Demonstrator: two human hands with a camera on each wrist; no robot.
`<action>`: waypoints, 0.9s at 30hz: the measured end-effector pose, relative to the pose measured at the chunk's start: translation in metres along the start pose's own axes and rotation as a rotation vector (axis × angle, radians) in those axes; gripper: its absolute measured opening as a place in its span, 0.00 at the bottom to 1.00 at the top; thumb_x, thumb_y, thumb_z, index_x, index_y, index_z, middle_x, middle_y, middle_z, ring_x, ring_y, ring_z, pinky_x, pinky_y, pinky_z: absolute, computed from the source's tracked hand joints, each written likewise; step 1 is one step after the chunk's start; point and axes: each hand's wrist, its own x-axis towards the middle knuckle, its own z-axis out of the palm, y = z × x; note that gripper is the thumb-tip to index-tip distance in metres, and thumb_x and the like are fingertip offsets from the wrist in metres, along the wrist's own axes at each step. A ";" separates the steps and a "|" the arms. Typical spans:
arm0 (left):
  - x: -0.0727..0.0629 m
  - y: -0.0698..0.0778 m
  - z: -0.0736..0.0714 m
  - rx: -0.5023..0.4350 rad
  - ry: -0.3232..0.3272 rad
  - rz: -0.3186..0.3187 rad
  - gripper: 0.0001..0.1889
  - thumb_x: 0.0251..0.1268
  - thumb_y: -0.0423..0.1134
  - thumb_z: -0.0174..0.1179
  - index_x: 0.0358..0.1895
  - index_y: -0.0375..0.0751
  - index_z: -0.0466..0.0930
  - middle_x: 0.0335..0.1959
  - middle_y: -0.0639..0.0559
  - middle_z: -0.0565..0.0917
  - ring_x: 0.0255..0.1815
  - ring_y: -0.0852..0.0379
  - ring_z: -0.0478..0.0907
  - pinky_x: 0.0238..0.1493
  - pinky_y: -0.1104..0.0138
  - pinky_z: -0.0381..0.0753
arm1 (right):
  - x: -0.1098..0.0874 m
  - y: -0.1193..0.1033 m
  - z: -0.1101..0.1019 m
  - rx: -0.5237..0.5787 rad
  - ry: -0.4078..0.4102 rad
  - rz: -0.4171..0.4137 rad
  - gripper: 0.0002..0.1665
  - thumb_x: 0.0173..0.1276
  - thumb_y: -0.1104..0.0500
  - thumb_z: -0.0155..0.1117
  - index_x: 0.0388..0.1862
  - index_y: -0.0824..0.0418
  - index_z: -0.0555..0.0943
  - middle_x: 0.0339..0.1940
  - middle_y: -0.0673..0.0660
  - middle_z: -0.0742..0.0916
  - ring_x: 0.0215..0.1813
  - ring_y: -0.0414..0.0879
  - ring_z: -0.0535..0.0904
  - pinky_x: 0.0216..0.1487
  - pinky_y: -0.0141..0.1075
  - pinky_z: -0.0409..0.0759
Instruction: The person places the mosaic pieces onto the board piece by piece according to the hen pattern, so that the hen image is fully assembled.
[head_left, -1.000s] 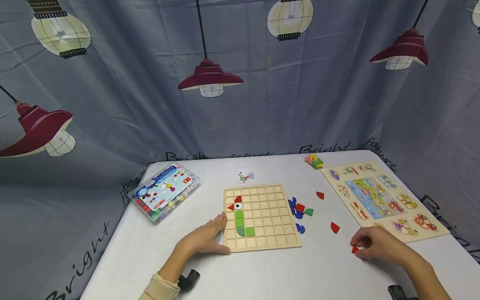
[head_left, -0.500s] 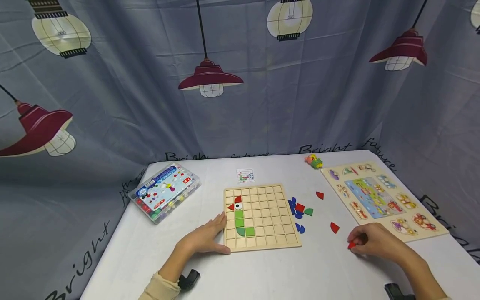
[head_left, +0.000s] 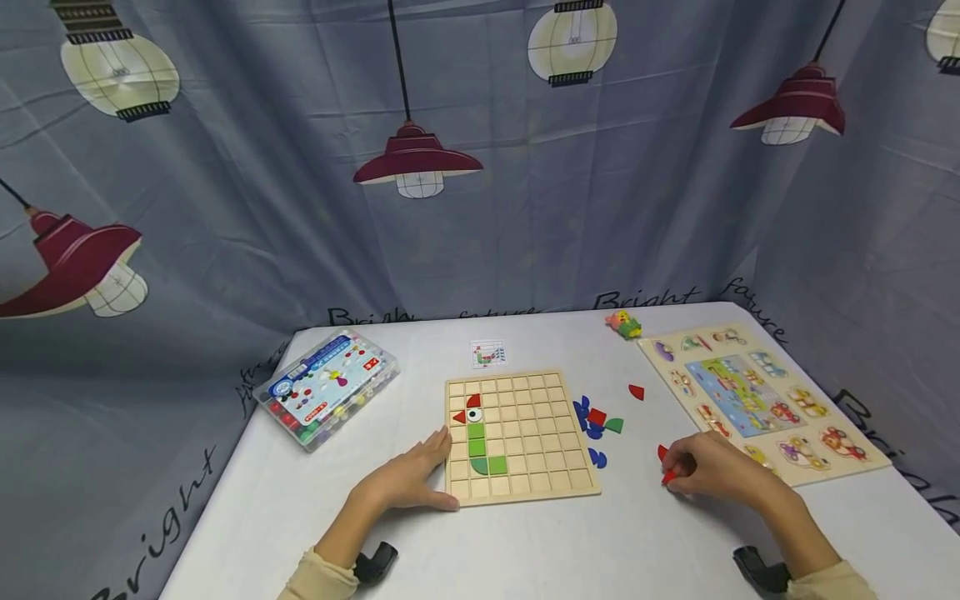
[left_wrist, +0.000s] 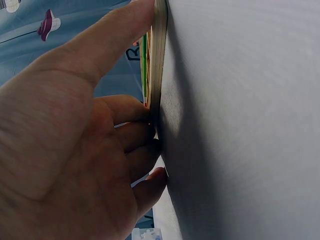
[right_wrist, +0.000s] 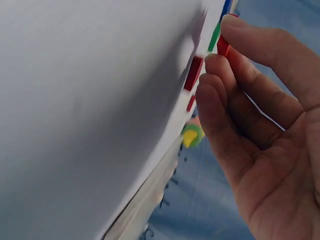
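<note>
1. the right hand (head_left: 714, 468) has its grip grasping a small red piece (right_wrist: 223, 46), pinched between the thumb and the forefinger, between three and four o'clock from the wooden grid board (head_left: 540, 437).
2. just beyond the fingers, at eleven o'clock from the pinched one, there is a second red piece (head_left: 662, 452).
3. the left hand (head_left: 407, 477) has a released grip; its fingers and thumb only touch the board at eight o'clock.
4. the board lies flat on the tabletop (head_left: 540, 554); at its nine to ten o'clock side sit an eye piece (head_left: 474, 414), red pieces and green pieces.
5. at three o'clock, just beside the board, blue pieces (head_left: 597, 458) lie with a red square (head_left: 597, 417) and a green piece (head_left: 614, 426).
6. a picture card (head_left: 489, 353) is at eleven o'clock from the board, and a puzzle board (head_left: 672, 364) is near three.
</note>
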 end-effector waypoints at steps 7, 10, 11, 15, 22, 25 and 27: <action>0.001 0.000 0.000 0.000 0.003 -0.001 0.58 0.48 0.64 0.69 0.76 0.36 0.51 0.80 0.42 0.49 0.79 0.39 0.51 0.77 0.46 0.56 | 0.016 -0.023 0.006 -0.005 -0.018 0.016 0.10 0.48 0.60 0.78 0.27 0.53 0.84 0.22 0.43 0.81 0.26 0.36 0.72 0.25 0.26 0.73; 0.001 0.000 0.001 0.005 0.002 -0.003 0.58 0.48 0.64 0.69 0.76 0.36 0.51 0.80 0.42 0.49 0.79 0.39 0.50 0.77 0.46 0.56 | 0.020 -0.031 0.006 0.000 -0.024 0.007 0.09 0.49 0.60 0.78 0.28 0.53 0.84 0.22 0.43 0.81 0.26 0.37 0.72 0.26 0.26 0.74; 0.001 0.000 0.001 0.006 0.001 -0.004 0.58 0.48 0.64 0.69 0.76 0.36 0.51 0.80 0.42 0.49 0.79 0.39 0.51 0.77 0.46 0.56 | 0.021 -0.033 0.006 0.003 -0.026 0.002 0.09 0.49 0.60 0.78 0.28 0.54 0.85 0.22 0.43 0.81 0.26 0.38 0.73 0.26 0.26 0.74; 0.000 0.000 0.003 0.002 -0.001 -0.002 0.58 0.48 0.64 0.69 0.76 0.35 0.51 0.80 0.41 0.49 0.79 0.38 0.51 0.77 0.46 0.56 | 0.025 -0.041 0.006 0.011 -0.031 -0.021 0.09 0.50 0.61 0.77 0.29 0.54 0.85 0.22 0.44 0.82 0.27 0.38 0.72 0.26 0.26 0.74; 0.001 -0.001 0.002 0.008 0.001 0.000 0.58 0.48 0.65 0.68 0.76 0.35 0.51 0.80 0.41 0.49 0.79 0.40 0.50 0.77 0.47 0.55 | 0.037 -0.056 0.011 -0.013 -0.025 -0.071 0.08 0.50 0.61 0.77 0.28 0.54 0.85 0.21 0.44 0.80 0.27 0.37 0.71 0.26 0.25 0.73; 0.001 -0.001 0.002 0.001 0.000 -0.002 0.58 0.48 0.65 0.68 0.77 0.36 0.51 0.80 0.42 0.49 0.79 0.40 0.50 0.77 0.47 0.56 | 0.043 -0.063 0.013 -0.028 -0.026 -0.107 0.08 0.51 0.61 0.77 0.29 0.55 0.85 0.22 0.43 0.79 0.27 0.36 0.71 0.26 0.25 0.73; 0.001 -0.001 0.002 0.000 0.001 -0.002 0.58 0.48 0.65 0.68 0.77 0.36 0.51 0.80 0.42 0.49 0.79 0.40 0.50 0.77 0.47 0.55 | 0.047 -0.068 0.015 -0.037 -0.025 -0.130 0.08 0.50 0.61 0.77 0.29 0.55 0.84 0.22 0.43 0.79 0.27 0.36 0.71 0.26 0.25 0.73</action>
